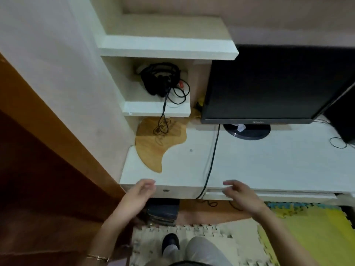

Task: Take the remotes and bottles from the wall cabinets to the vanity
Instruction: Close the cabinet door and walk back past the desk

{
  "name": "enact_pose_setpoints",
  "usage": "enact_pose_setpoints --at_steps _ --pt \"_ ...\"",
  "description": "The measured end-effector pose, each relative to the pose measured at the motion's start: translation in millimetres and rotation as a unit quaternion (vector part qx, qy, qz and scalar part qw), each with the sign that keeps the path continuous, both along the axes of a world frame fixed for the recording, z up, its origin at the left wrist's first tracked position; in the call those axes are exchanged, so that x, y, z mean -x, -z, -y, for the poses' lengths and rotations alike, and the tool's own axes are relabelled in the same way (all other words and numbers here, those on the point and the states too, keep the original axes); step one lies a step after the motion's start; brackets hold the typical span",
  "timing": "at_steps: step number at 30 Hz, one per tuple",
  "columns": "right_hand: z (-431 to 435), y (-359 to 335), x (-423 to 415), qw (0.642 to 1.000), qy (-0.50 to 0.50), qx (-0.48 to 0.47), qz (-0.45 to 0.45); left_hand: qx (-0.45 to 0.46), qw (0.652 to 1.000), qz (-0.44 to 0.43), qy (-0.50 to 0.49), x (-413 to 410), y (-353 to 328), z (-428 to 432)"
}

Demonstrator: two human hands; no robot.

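White desk point(249, 164) front edge: left hand point(139, 191) & right hand point(240, 192) hover empty, fingers loosely apart.

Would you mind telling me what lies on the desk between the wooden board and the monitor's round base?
In the head view, a black cable runs down the white desktop between the wooden board and the monitor's base, dropping over the front edge.
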State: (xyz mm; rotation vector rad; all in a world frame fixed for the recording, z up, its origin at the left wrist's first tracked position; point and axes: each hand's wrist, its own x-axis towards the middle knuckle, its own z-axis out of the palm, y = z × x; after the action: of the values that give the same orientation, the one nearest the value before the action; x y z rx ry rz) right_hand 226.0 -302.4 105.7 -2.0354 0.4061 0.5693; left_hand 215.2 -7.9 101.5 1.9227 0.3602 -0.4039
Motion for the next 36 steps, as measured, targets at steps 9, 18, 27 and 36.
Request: enact_pose_setpoints --at_steps 9,18,27,36 --pt "-50.8 -274.1 -130.2 0.863 -0.14 -0.027 0.486 0.08 0.863 0.498 -0.026 -111.8 -276.1 12.2" --pt "-104.4 -470.2 -153.1 0.634 -0.199 -0.063 0.745 0.024 0.666 0.733 -0.137 -127.3 -460.5 -11.4" --pt "-154.2 -594.6 -155.1 0.539 -0.165 -0.063 0.824 -0.02 0.573 0.796 -0.194 -136.7 -584.1 -29.0" --pt "-180.9 -652.4 -100.4 0.445 -0.193 -0.173 0.857 -0.027 0.504 0.846 -0.169 -135.1 -588.6 -13.5"
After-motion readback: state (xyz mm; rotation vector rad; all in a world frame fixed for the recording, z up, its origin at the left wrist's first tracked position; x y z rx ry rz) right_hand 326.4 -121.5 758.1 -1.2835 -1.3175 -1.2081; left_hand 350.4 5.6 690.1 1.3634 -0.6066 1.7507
